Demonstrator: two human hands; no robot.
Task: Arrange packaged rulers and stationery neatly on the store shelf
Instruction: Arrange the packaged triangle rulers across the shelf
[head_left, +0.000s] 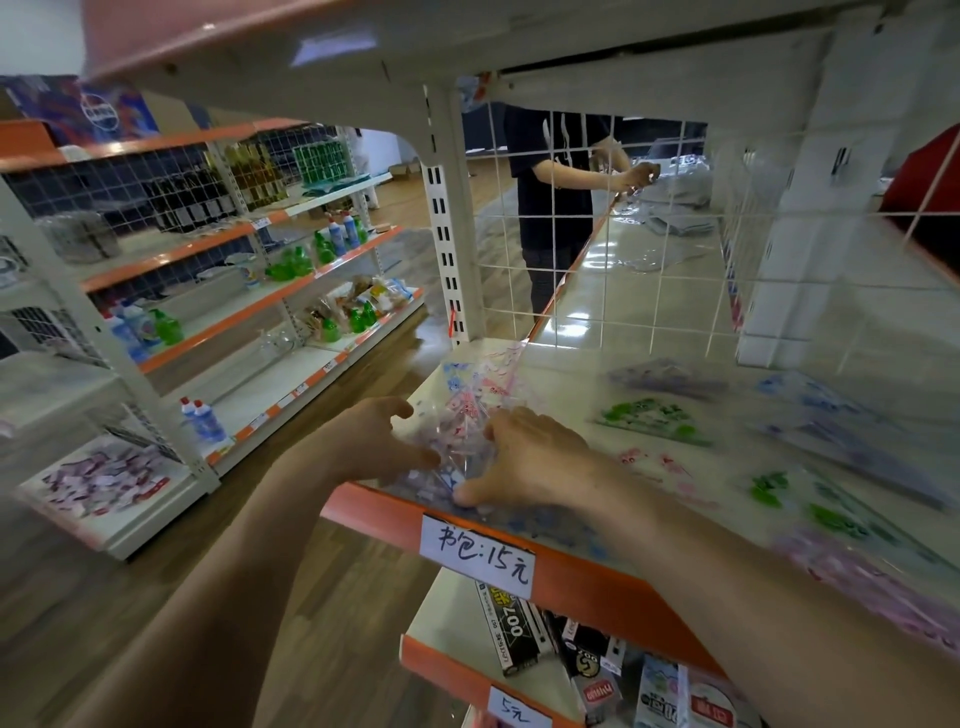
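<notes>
Two hands meet on one clear printed packet (470, 405) at the shelf (582, 569) front corner; our left hand (371, 441) and right hand (530, 457) each have a grip clenched on its crinkled plastic, likely to square it beside the flat packets (654, 415).

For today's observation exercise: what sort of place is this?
Most likely a small shop: tiered shelves stocked with bottled cleaners, and a handwritten price label on the near shelf.
</notes>
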